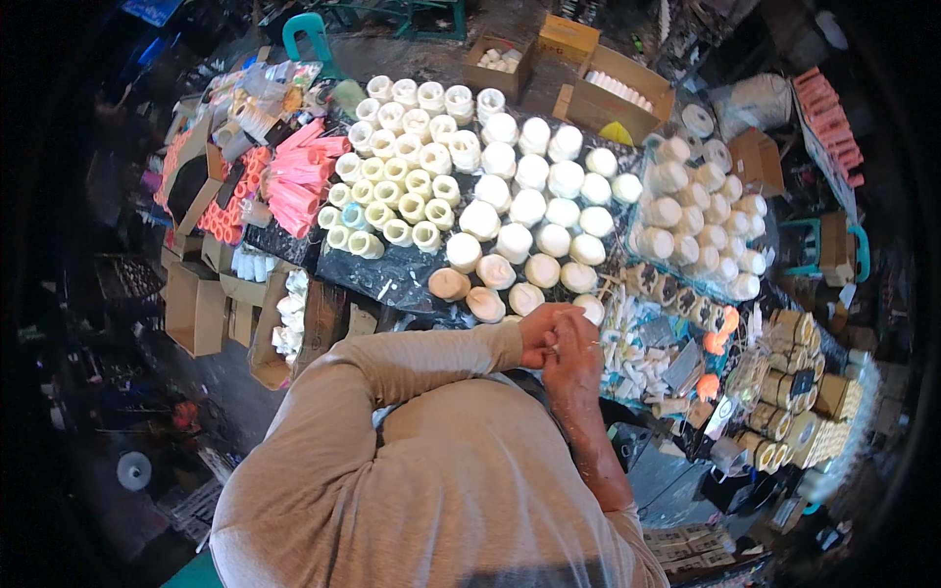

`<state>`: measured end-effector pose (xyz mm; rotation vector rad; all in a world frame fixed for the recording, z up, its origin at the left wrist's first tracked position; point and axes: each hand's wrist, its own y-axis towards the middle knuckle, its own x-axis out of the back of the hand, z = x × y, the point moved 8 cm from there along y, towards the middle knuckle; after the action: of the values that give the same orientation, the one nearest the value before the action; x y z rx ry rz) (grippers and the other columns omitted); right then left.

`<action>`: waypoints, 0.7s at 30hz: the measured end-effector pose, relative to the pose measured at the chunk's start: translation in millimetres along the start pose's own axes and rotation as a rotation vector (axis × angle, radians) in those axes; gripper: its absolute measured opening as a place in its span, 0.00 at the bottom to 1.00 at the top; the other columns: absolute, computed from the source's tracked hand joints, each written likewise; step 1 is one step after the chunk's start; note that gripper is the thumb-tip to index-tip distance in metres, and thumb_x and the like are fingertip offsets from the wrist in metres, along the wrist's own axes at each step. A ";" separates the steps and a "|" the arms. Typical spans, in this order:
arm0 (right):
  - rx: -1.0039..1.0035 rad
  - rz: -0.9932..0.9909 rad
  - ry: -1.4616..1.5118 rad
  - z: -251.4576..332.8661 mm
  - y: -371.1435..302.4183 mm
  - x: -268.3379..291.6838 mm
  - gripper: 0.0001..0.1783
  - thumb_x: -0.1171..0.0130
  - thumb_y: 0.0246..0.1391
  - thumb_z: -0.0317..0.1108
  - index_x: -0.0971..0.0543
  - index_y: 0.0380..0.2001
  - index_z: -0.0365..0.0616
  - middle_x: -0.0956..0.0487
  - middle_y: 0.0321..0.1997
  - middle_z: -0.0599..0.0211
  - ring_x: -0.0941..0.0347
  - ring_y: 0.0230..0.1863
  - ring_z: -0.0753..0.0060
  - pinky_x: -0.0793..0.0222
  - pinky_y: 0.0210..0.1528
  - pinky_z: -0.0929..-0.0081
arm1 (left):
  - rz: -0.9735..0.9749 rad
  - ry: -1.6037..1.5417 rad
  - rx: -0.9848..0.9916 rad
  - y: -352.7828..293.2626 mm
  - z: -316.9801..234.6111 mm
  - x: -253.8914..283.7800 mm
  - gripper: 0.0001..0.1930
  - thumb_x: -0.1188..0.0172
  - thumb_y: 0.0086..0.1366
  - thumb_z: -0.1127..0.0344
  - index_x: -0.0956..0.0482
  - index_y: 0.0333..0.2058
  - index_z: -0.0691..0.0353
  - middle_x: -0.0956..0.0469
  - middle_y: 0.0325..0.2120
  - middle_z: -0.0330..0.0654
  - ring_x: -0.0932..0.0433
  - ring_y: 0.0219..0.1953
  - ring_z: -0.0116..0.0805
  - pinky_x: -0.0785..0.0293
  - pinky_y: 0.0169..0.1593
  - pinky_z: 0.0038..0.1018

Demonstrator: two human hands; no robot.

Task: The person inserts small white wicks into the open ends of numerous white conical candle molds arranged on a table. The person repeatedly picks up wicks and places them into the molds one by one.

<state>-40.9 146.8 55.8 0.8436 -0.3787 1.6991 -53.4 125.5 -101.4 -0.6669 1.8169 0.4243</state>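
My left hand (pixel 536 335) and my right hand (pixel 575 355) meet in front of my chest, at the near edge of the table. The fingers of both are curled in together. Whatever they pinch, if anything, is hidden or too small to make out. Right beyond them stand rows of white, round-topped cylinders (pixel 528 206), the nearest ones slightly pinkish, such as a tan-topped cylinder (pixel 449 284). To the left of these are hollow cream cups (pixel 389 192) with open tops, set close together on a black sheet (pixel 377 277).
Pink tubes (pixel 299 181) lie heaped at the left, above cardboard boxes (pixel 194 307). At right, a tray holds more white cylinders (pixel 701 211); nearer are white scraps (pixel 632 343) and orange pieces (pixel 720 333). Behind the table stand an open carton (pixel 613 108) and a green chair (pixel 312 44).
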 end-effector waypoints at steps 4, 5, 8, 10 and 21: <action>0.061 -0.074 -0.002 34.7 27.9 -39.0 0.11 0.37 0.65 0.30 0.20 0.49 0.37 0.21 0.51 0.52 0.21 0.51 0.51 0.25 0.54 0.55 | -0.125 0.613 -0.364 -61.2 -62.7 13.7 0.14 0.49 0.75 0.54 0.20 0.44 0.57 0.16 0.38 0.40 0.16 0.36 0.36 0.20 0.38 0.36; -0.065 -0.053 0.093 31.2 34.6 -50.3 0.10 0.38 0.66 0.30 0.20 0.47 0.38 0.21 0.51 0.54 0.21 0.49 0.55 0.24 0.52 0.58 | -0.174 0.710 -0.401 -78.8 -83.0 17.7 0.14 0.48 0.74 0.54 0.21 0.46 0.56 0.16 0.38 0.40 0.17 0.36 0.35 0.20 0.35 0.37; -0.355 0.003 0.292 29.8 58.1 -88.7 0.09 0.40 0.70 0.32 0.23 0.47 0.39 0.21 0.46 0.66 0.21 0.40 0.72 0.23 0.45 0.70 | -0.368 -0.250 0.031 -134.9 -88.2 42.9 0.12 0.42 0.71 0.55 0.20 0.42 0.57 0.17 0.36 0.41 0.17 0.36 0.35 0.21 0.32 0.34; -0.487 0.136 0.770 42.6 76.1 -129.9 0.12 0.39 0.69 0.32 0.25 0.50 0.38 0.21 0.43 0.68 0.22 0.39 0.74 0.23 0.44 0.72 | -0.461 0.116 -0.130 -180.3 -135.1 51.7 0.12 0.41 0.71 0.56 0.20 0.42 0.58 0.18 0.34 0.40 0.17 0.35 0.35 0.22 0.30 0.32; -0.332 0.422 0.417 139.9 169.7 -271.7 0.09 0.39 0.64 0.30 0.19 0.41 0.35 0.19 0.30 0.59 0.22 0.31 0.64 0.26 0.39 0.66 | -0.676 -0.140 -0.048 -332.0 -237.4 98.8 0.15 0.41 0.75 0.59 0.22 0.49 0.65 0.17 0.36 0.45 0.15 0.34 0.34 0.14 0.29 0.28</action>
<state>-126.3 -185.9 -8.9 0.1584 -0.5566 2.0683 -44.3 -294.2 -103.7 -1.1942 1.3476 0.0555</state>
